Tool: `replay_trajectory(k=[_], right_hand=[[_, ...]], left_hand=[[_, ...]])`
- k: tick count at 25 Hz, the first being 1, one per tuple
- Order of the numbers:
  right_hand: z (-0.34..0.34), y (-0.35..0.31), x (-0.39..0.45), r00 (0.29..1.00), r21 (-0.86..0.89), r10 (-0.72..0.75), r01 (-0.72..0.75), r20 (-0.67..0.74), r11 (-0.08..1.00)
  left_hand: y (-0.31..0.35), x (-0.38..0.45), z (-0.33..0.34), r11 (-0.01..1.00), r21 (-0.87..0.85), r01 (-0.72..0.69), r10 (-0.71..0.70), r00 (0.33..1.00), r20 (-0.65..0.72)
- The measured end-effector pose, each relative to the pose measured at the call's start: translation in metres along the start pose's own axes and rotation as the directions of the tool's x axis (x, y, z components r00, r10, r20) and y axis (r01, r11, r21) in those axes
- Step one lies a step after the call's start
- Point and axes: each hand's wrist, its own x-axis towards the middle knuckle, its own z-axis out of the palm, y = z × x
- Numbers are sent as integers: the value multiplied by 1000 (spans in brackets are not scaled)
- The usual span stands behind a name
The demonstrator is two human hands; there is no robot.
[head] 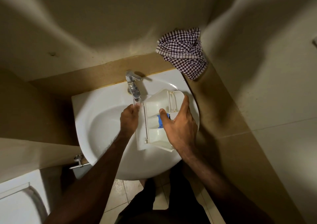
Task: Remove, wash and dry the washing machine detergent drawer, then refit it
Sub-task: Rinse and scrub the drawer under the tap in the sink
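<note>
White plastic detergent drawer point(155, 120) out, over white basin point(103, 138), wash underway. Right hand point(180, 129) grips drawer; left hand point(129, 117) curled under tap stream, grip unclear. Drying with checked cloth point(183, 52), refit pending.

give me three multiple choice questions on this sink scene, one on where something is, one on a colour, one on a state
1. Where does the purple-and-white checked cloth lie?
A. in the basin
B. on the tan ledge at the back right corner beyond the sink
C. over the tap

2. What colour is the small insert in the white plastic detergent drawer?
A. red
B. green
C. blue

3. What is the chrome tap doing?
A. running water onto the left hand
B. dry and off
C. covered by the cloth

Answers: 1 B, the cloth sits bunched in the corner beyond the white ceramic sink. 2 C, a blue piece shows beside the right hand, which holds the drawer. 3 A, a stream falls from the spout onto the left hand.
</note>
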Motion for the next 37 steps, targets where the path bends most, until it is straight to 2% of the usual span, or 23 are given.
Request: replay_trajectory(k=[3,6,8,10,11,13,15,16,18,19,20,22,24,26,28,30,32,34,35,37], right_hand=[[3,-1,0,1000,-19,-16,15,-25,1000],[4,1,0,1000,-17,-8,8,-23,1000],[4,3,2,1000,-5,8,-8,-14,1000],[5,3,0,1000,5,20,-20,-7,1000],[6,2,-1,1000,4,23,-22,-10,1000],[7,0,-1,999,10,28,-27,-23,1000],[7,1,-1,999,31,32,-31,-32,999],[5,2,0,999,40,36,-35,-38,999],[2,3,1,998,65,47,-44,-44,997],[2,3,1,998,83,53,-49,-45,995],[2,4,1,997,97,64,-60,-45,993],[5,3,-2,992,128,116,-110,-45,986],[8,2,-8,979,182,190,-174,-74,968],[10,1,-10,962,219,247,-217,-118,951],[10,-1,-7,940,279,293,-239,-172,930],[8,-5,0,921,358,336,-252,-197,899],[7,-10,4,914,376,358,-268,-192,887],[6,-16,3,912,399,360,-261,-196,879],[5,-19,3,911,404,359,-256,-202,878],[3,-21,6,909,398,353,-247,-221,884]], left_hand=[[3,0,0,998,45,38,-40,997,60],[9,-3,-4,996,-22,87,-83,988,130],[5,-6,-1,999,36,22,-23,998,53],[6,-11,5,993,116,-37,49,994,-100],[7,-11,8,994,108,-30,47,987,-153],[10,-7,9,1000,20,24,-21,987,-159],[7,-4,6,997,-66,46,-49,998,-41],[9,-7,1,990,-119,78,-72,996,59],[7,-17,-8,976,-167,143,-96,960,262],[1,-22,-10,976,-163,144,-92,952,293],[-4,-26,-10,988,-119,102,-68,963,260],[-7,-27,-8,999,0,-38,37,994,100],[-5,-20,-3,994,81,-77,78,997,-7],[7,-15,-3,996,46,-80,78,996,38],[8,-14,-10,995,-97,-25,43,980,194],[5,-18,-20,993,-111,-27,55,964,261],[6,-21,-23,992,57,-111,100,981,164],[16,-21,-21,981,176,-84,78,996,39],[20,-18,-17,985,165,-58,57,998,11],[21,-10,-17,997,70,-13,9,999,52]])
